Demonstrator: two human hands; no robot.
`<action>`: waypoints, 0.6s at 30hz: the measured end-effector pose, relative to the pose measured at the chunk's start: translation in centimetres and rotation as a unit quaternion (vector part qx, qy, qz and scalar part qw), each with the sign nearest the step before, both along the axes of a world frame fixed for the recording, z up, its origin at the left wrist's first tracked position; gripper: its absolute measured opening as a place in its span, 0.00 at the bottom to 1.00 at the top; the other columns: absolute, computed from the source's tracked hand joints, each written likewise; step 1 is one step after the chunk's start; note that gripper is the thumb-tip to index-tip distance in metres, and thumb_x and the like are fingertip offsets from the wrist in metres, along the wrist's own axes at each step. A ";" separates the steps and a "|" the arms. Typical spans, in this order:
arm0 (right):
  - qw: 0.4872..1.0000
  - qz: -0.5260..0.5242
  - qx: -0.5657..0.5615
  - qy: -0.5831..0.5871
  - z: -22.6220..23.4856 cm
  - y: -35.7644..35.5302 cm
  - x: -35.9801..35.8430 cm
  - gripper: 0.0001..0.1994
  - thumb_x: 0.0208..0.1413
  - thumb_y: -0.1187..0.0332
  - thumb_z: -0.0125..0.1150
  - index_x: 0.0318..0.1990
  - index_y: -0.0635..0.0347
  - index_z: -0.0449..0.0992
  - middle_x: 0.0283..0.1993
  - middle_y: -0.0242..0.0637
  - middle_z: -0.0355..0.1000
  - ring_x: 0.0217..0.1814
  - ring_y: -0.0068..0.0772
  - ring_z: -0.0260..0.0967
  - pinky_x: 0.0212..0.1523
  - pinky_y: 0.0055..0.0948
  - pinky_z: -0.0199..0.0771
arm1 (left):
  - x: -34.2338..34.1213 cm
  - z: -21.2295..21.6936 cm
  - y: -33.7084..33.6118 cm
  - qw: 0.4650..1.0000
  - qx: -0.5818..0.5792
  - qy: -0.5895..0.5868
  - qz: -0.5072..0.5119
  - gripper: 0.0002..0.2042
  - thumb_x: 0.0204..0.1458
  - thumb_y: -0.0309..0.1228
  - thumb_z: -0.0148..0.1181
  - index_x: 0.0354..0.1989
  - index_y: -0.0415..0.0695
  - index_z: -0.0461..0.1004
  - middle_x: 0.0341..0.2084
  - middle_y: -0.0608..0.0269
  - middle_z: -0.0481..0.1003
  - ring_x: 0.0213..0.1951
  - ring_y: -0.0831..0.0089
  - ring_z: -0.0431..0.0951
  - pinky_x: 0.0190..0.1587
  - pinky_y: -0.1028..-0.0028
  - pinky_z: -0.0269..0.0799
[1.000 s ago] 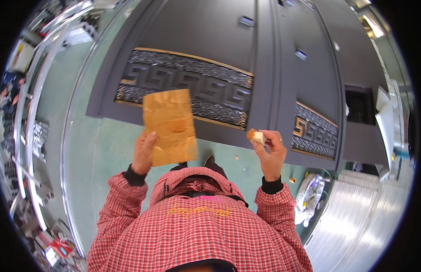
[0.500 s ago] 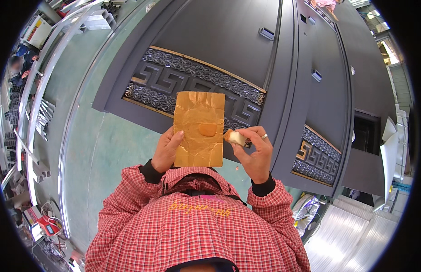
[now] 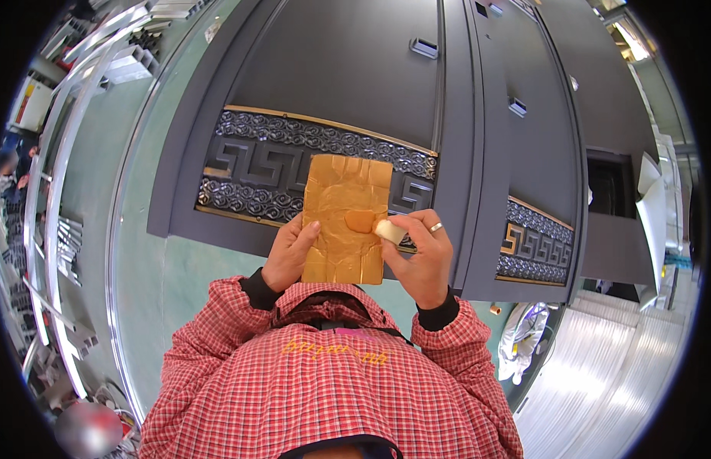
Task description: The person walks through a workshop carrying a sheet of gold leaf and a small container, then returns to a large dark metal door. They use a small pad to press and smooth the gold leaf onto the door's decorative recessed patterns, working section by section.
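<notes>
A flat, gold-coloured rectangular board, creased like cardboard, is held upright before my chest. My left hand grips its left edge, thumb on the front face. Right of the board's middle lies an orange-gold paint patch. My right hand, with a ring on one finger, pinches a small cream-white piece that looks like sponge. That piece overlaps the board's right edge beside the patch; whether it touches the paint I cannot tell. Beyond the board is a dark grey door panel with a raised key-pattern band, partly hidden.
A second dark panel lies to the right, its ornament band partly gold. Long metal profiles run along the left. Shiny ribbed sheets and a crumpled silvery bag are at lower right. A person stands at the far left.
My right hand has brought the sponge-like piece left, over the board's edge and close to the patch. Its orange-stained end, visible earlier, is now turned out of sight. The whole view has shifted slightly.
</notes>
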State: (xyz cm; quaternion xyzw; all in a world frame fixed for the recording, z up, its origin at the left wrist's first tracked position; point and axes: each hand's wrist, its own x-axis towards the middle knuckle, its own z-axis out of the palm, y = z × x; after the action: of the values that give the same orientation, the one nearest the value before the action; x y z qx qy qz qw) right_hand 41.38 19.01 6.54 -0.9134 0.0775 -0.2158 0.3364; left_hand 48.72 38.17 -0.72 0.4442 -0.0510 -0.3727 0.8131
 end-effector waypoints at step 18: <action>0.991 -0.122 -0.048 -0.009 -0.2 6.1 2.9 0.14 0.28 0.77 0.65 0.29 0.56 0.76 0.28 0.32 0.66 0.30 0.34 0.67 0.27 0.30 0.70 | 7.9 -0.5 3.8 0.991 0.030 -0.003 -0.127 0.16 0.62 0.30 0.42 0.56 0.36 0.61 0.48 0.61 0.71 0.46 0.78 0.71 0.49 0.77 0.68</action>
State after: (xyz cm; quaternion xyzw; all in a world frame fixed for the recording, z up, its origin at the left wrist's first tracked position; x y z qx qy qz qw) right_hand 44.30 25.07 6.32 -0.9102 0.1745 -0.2672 0.2641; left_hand 56.64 41.95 -1.18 0.4595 -0.0985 -0.4729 0.7453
